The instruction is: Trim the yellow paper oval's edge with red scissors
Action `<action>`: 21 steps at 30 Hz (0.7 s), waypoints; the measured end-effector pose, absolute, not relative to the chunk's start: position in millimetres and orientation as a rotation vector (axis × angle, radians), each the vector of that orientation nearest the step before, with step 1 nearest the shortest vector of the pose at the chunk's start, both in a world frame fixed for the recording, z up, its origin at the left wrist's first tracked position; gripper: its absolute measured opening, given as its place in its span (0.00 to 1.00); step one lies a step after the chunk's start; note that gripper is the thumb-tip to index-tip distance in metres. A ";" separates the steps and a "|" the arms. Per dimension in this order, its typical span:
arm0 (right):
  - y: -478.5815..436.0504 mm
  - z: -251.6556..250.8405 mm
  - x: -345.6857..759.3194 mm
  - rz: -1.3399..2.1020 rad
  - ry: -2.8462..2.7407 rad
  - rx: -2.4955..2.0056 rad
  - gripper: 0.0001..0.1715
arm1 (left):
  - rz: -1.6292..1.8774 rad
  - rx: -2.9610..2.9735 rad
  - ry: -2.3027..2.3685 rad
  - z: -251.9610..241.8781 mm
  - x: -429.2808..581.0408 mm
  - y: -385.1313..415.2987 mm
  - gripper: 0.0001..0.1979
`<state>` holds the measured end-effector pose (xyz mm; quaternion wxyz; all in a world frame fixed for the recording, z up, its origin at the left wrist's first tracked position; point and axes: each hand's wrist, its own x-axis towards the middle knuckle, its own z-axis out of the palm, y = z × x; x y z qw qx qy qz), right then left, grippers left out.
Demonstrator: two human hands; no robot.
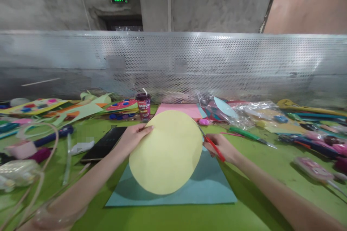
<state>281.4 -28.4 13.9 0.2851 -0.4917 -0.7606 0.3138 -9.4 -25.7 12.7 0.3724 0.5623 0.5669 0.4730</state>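
Observation:
A large, roughly round piece of pale yellow paper (166,153) is held up by its left edge in my left hand (138,133), thumb on the front face. Fingers of my right hand (221,146) are wrapped round the red handles of a pair of scissors (215,148). The scissor blades reach up along the paper's right edge; whether they are spread is hard to make out. Beneath the round paper lies a teal sheet (211,187), flat on the green table (173,218).
A dark phone (108,142) lies left of the teal sheet. Behind stand a purple drink cup (143,106) with a straw and a pink sheet (180,108). A green-handled utility knife (252,136) lies at right, near clear plastic wrapping (244,115). Paper scraps (81,110) cover the back left.

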 end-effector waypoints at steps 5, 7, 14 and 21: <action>-30.1 16.0 280.9 0.845 -2.030 -1.317 0.10 | 1.212 1.438 1.450 12.3 -10.0 -25.6 0.18; -30.6 16.5 280.3 0.849 -2.026 -1.324 0.10 | 1.213 1.430 1.453 12.9 -9.6 -26.0 0.18; -29.4 14.7 280.3 0.806 -2.039 -1.350 0.09 | 1.213 1.432 1.447 12.0 -9.8 -25.6 0.19; -28.6 14.0 280.4 0.790 -2.027 -1.362 0.10 | 1.207 1.433 1.460 13.3 -9.3 -26.2 0.19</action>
